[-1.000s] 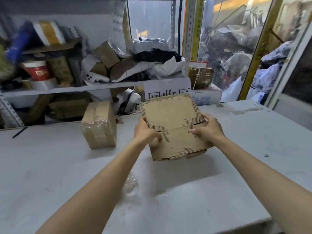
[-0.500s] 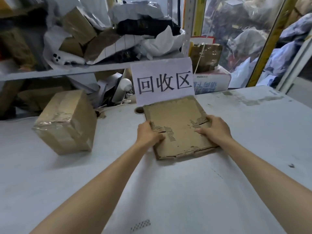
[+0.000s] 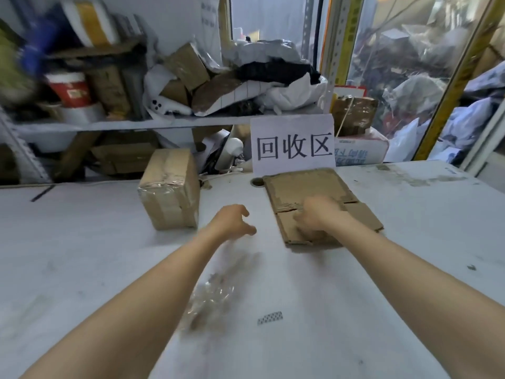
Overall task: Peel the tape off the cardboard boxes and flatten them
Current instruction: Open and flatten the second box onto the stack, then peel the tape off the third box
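A flattened cardboard box (image 3: 306,187) lies on the white table (image 3: 82,255) below a paper sign. My right hand (image 3: 317,214) hovers over or rests on its near half, blurred; I cannot tell how its fingers lie. My left hand (image 3: 235,221) is off the cardboard, to its left above the table, fingers loosely spread and holding nothing. A taped, still closed cardboard box (image 3: 170,190) stands left of my left hand. Crumpled clear tape (image 3: 210,299) lies on the table beside my left forearm.
A white sign with black characters (image 3: 292,144) stands at the table's back edge. Behind it a shelf (image 3: 123,124) holds boxes, bags and a red cup. A small hole (image 3: 257,182) is in the table beside the cardboard. Glass panels stand at the right.
The flattened box was set down below the sign. My left hand let go of it and moved left. My right hand slid to the near half.
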Action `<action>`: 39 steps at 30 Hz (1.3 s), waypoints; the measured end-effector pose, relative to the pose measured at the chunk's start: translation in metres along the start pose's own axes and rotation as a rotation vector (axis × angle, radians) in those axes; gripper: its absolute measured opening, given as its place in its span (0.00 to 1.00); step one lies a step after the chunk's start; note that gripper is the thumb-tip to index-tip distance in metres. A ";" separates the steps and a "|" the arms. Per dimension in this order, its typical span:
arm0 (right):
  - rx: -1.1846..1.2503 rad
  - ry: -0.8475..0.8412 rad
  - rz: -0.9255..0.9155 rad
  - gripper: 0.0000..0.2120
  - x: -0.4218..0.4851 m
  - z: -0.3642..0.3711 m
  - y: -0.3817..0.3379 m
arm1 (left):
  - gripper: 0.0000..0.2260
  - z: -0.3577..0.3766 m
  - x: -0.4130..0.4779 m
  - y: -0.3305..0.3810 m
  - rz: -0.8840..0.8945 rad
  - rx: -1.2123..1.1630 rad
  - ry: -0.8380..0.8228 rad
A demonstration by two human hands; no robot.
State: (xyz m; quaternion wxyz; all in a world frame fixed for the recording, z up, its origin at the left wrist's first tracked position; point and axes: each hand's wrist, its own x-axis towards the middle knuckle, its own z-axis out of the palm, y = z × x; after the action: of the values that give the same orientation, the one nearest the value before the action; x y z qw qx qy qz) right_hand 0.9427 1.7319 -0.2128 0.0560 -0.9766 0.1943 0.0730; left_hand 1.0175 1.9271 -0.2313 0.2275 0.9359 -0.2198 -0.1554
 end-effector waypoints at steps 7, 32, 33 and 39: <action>0.158 -0.005 -0.290 0.18 -0.014 -0.018 -0.140 | 0.15 -0.093 -0.077 -0.099 -0.161 0.036 -0.034; 1.004 0.018 -0.336 0.23 -0.016 -0.001 -0.250 | 0.34 -0.103 -0.092 -0.180 -0.025 -0.969 0.312; 1.004 0.009 -0.394 0.22 -0.031 0.001 -0.248 | 0.35 -0.106 -0.104 -0.183 -0.048 -0.980 0.362; 1.317 -0.128 -0.637 0.21 -0.112 0.032 -0.254 | 0.65 -0.130 -0.170 -0.190 0.085 -0.873 0.526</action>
State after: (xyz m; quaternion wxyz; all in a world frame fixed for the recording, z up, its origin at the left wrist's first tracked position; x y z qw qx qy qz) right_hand 0.9347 2.0110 -0.2056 0.6611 -0.7434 -0.0992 -0.0217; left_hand 0.9879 2.2072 -0.1819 0.6509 0.7513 -0.1075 0.0173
